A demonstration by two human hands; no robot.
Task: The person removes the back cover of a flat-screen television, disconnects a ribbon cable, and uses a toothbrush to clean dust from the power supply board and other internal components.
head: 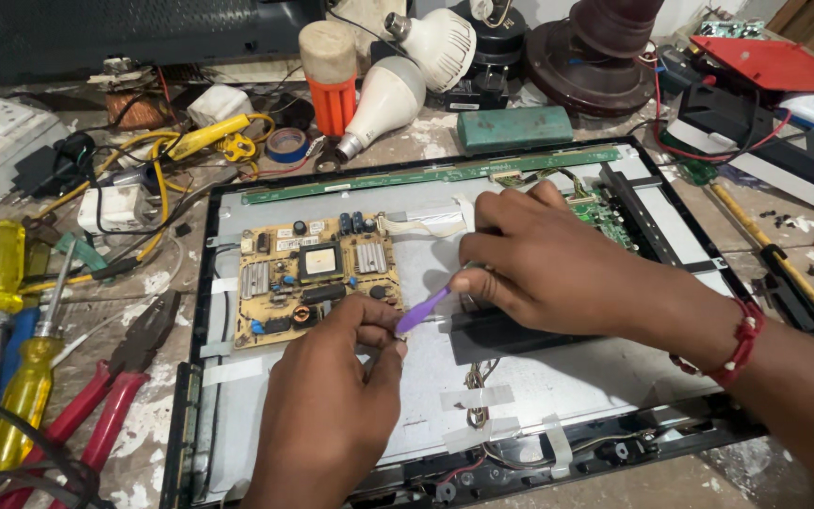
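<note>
Over the opened screen back (539,396) — both hands' fingers pinching 1 purple strip (423,310), left hand (332,396) below, right hand (548,264) above.

A worn, paint-flecked workbench (614,476) is covered by an opened flat-screen panel (539,377) at the middle, 2 yellow-handled screwdrivers (2,283) and red-handled pliers (110,396) at the left, and 2 white bulbs (388,99), a tape roll (286,144) and a green box (514,127) behind.

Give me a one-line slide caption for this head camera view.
Two hands, left hand and right hand, pinch a purple plastic tool over an opened flat screen beside its circuit board.
</note>
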